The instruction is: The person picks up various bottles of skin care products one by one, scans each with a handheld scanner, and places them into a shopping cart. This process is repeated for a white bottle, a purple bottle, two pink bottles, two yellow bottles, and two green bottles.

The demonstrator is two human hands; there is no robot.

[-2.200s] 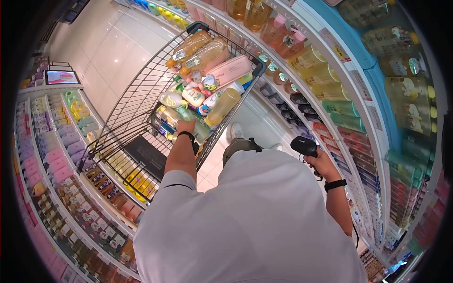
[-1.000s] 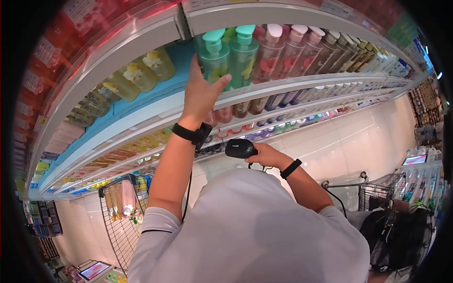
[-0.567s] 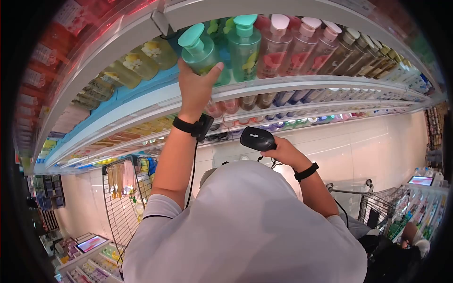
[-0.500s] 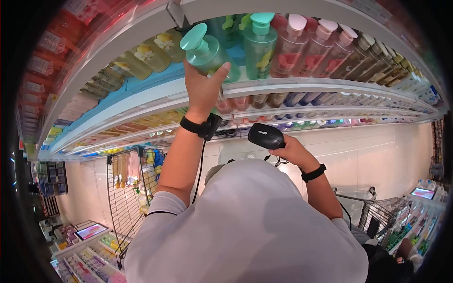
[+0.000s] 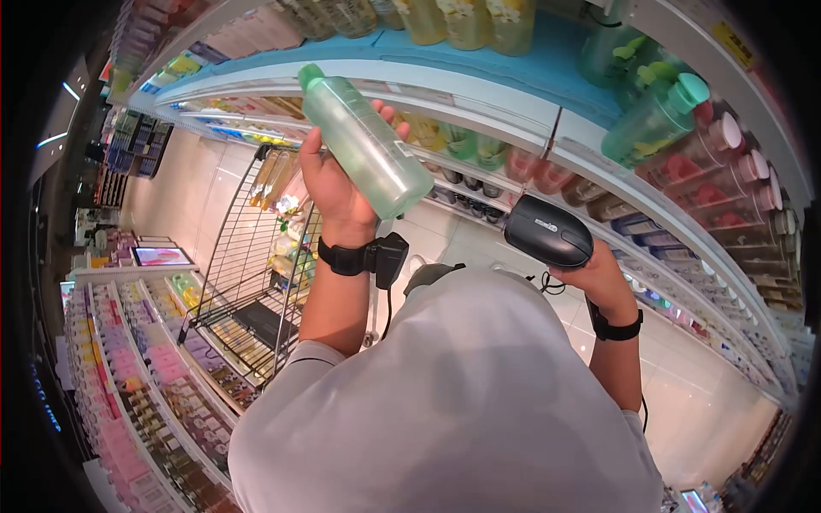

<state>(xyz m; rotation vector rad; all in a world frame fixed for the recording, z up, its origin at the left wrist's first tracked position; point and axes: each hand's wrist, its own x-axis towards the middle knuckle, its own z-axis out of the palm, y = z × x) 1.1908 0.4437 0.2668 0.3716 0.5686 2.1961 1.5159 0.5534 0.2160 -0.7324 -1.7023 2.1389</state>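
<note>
A translucent green bottle (image 5: pixel 368 150) with a green top lies tilted across my left hand (image 5: pixel 336 195). The fingers and thumb of that hand are curled round it, and it is held clear of the shelf front. In my right hand (image 5: pixel 605 280) is a black handheld barcode scanner (image 5: pixel 547 231), its rounded head facing up; the hand covers its handle. Another green pump bottle (image 5: pixel 657 124) stands on the upper shelf, beside pink pump bottles (image 5: pixel 697 158). Both wrists wear black straps.
The blue-lined upper shelf (image 5: pixel 402 56) holds yellow bottles (image 5: pixel 466 21). More stocked tiers run below it. At left is a wire shopping cart (image 5: pixel 265 325) with goods inside. Behind it stands a display rack (image 5: pixel 141 342) with a small screen (image 5: pixel 162 256).
My left hand has lifted the green bottle off the shelf, brought it left and tipped it over. My view has turned left. The scanner is still in my right hand.
</note>
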